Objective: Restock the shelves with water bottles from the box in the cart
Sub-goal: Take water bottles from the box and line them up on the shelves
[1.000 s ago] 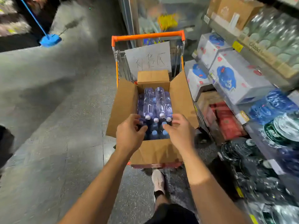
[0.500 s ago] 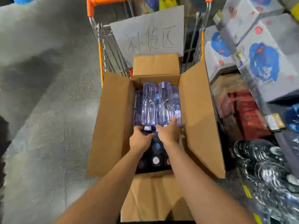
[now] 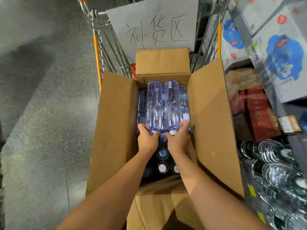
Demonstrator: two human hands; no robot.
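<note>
A: Where do things stand with the water?

B: Both hands are down in the open cardboard box (image 3: 116, 130), which sits in the wire shopping cart (image 3: 98, 52). The left hand (image 3: 147, 140) has its grip curled on the cap end of one lying clear water bottle (image 3: 154, 105), and the right hand (image 3: 178, 138) grasps the cap end of the bottle beside it (image 3: 172, 105). These two lie on top of a lower layer, and more bottles stand upright nearer the person, showing only their caps (image 3: 162, 167).

A: So what could go wrong from here?

B: My guess is the hold itself. Each grip sits right at the neck, so a full bottle would hang from one end and could twist or slip as it comes up. Smooth plastic would not help.

A: And the neighbours?

B: The two bottles touch each other and rest on others. Pulling them out may roll a lower one, or knock the standing ones.

A: Anything about the box?

B: The right flap (image 3: 214, 130) stands tall between the box and the shelf (image 3: 282, 113), so a low swing to the right could catch on it. The shelf's lower level already holds packed water bottles (image 3: 274, 163), blurred here, so I cannot tell where a free slot is.
</note>
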